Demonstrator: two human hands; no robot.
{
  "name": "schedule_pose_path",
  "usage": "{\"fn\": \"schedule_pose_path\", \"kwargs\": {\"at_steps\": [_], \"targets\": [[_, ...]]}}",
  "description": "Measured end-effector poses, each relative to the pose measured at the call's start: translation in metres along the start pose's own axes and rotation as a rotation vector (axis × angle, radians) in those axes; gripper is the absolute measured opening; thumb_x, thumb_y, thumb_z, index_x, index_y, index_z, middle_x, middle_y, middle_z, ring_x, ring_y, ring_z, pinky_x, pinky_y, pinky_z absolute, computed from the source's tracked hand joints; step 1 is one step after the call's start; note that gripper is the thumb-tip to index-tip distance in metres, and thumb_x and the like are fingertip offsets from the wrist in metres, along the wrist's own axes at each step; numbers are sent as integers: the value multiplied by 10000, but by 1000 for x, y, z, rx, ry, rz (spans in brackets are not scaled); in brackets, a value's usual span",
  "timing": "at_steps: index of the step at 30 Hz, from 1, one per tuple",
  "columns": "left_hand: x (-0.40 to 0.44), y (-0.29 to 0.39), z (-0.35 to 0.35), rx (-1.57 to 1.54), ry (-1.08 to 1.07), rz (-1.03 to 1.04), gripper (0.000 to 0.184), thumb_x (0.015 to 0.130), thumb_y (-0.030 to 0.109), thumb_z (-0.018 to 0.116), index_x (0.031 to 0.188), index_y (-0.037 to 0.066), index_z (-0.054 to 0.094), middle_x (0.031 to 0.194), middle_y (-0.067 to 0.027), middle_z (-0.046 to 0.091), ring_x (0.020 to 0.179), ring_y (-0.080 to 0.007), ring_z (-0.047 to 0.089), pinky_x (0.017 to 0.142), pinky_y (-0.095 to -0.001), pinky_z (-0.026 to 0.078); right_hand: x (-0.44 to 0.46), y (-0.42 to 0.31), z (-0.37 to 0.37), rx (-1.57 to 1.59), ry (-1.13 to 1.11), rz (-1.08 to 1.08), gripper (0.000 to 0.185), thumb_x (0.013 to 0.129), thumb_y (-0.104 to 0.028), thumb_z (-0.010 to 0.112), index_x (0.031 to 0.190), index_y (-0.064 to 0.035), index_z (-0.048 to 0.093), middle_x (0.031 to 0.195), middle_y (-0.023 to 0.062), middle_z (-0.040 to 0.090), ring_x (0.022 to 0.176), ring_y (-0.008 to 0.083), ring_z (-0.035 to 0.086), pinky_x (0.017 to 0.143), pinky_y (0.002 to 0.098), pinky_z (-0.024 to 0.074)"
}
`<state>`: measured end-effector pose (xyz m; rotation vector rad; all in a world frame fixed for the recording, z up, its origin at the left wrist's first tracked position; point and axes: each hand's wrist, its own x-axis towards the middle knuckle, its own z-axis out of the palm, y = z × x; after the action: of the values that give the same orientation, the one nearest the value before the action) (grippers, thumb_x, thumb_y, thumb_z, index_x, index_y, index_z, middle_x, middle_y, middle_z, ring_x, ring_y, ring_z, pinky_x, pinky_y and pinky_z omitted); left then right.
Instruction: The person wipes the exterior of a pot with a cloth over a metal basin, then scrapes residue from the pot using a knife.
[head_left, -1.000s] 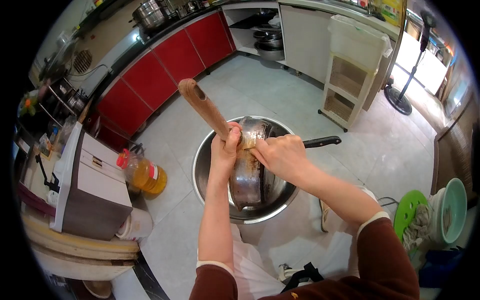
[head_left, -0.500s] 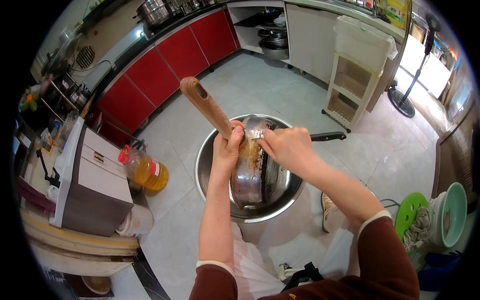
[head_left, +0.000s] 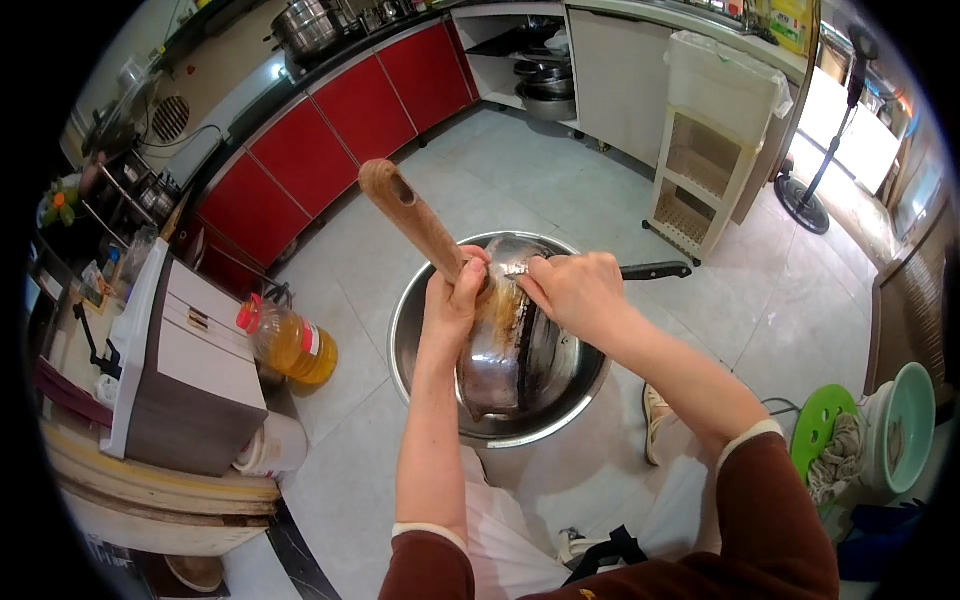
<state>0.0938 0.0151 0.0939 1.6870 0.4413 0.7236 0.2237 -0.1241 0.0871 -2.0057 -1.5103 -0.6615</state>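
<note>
A metal saucepan [head_left: 490,375] with brown burnt stains lies tilted on its side over a steel basin [head_left: 400,355]. Its wooden handle [head_left: 412,215] points up and to the left. My left hand [head_left: 455,300] is closed around the handle's lower end, where it meets the pan. In my right hand [head_left: 578,290] is a knife [head_left: 655,271], gripped along the blade, its black handle sticking out to the right. The little of the blade that shows rests on or close to the stained pan wall; my fingers hide the rest.
A bottle of yellow oil [head_left: 300,345] and a white bucket [head_left: 272,443] stand to the left. A wheeled rack [head_left: 705,165] and a fan stand [head_left: 825,165] are ahead on the right. A green basin [head_left: 908,430] sits at lower right. Red cabinets [head_left: 350,108] line the back.
The knife blade has turned, so less of its flat face shows. The saucepan and its handle have tilted slightly, the handle's tip dropping a little. Both hands keep their grip.
</note>
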Motion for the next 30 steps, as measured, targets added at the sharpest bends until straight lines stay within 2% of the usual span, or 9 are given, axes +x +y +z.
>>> {"fn": "schedule_pose_path", "kwargs": {"at_steps": [5,8,10,15,17,20,23,30], "targets": [[-3,1,-3,24,-15,4,442,876,482,604,1021,64,611,896,1,533,862,-111,492,778,-277,396,-1,-1,-1,15,2,-8,321,893,-370,639,718,-109,576,603,53,622,528,277,623,460,394,464],[-2,-3,-5,-19,-38,-37,453,874,483,606,1032,58,609,893,-1,541,856,-108,500,760,-275,402,3,7,0,-3,-18,0,293,889,-343,644,721,-104,624,601,67,647,549,266,657,492,395,501],[-3,-2,-4,5,-39,-5,457,876,482,605,1039,56,607,891,2,543,846,-104,502,745,-271,403,8,15,5,-5,-45,105,309,893,-363,634,721,-107,622,608,70,650,557,269,657,505,411,501],[-1,-6,-6,-28,-31,-7,459,885,476,596,1053,49,603,888,9,543,826,-94,501,717,-257,400,-2,3,5,47,-48,50,313,905,-376,615,745,-107,625,621,73,658,587,268,668,520,410,507],[-1,-3,-6,-23,-33,-8,442,893,466,585,1046,52,602,883,15,534,821,-94,495,720,-254,395,0,7,12,97,46,49,319,896,-358,643,708,-105,592,619,61,634,558,283,631,486,410,472],[-4,0,0,-48,10,-14,432,897,465,579,1040,58,606,875,23,524,812,-89,483,715,-250,385,3,7,6,48,-27,101,305,894,-365,628,733,-107,621,610,74,651,567,268,658,513,405,503],[-1,-4,-6,-30,-8,2,417,900,459,580,1034,66,611,871,29,518,805,-84,473,706,-247,376,-2,-1,4,58,-27,43,303,889,-366,633,733,-106,624,607,76,650,568,269,661,512,403,503],[-1,-7,-5,-26,24,31,378,911,433,581,1023,73,616,870,34,515,807,-81,470,709,-247,373,3,5,10,98,-5,93,303,882,-382,638,747,-111,654,608,89,649,585,290,665,523,418,506]]}}
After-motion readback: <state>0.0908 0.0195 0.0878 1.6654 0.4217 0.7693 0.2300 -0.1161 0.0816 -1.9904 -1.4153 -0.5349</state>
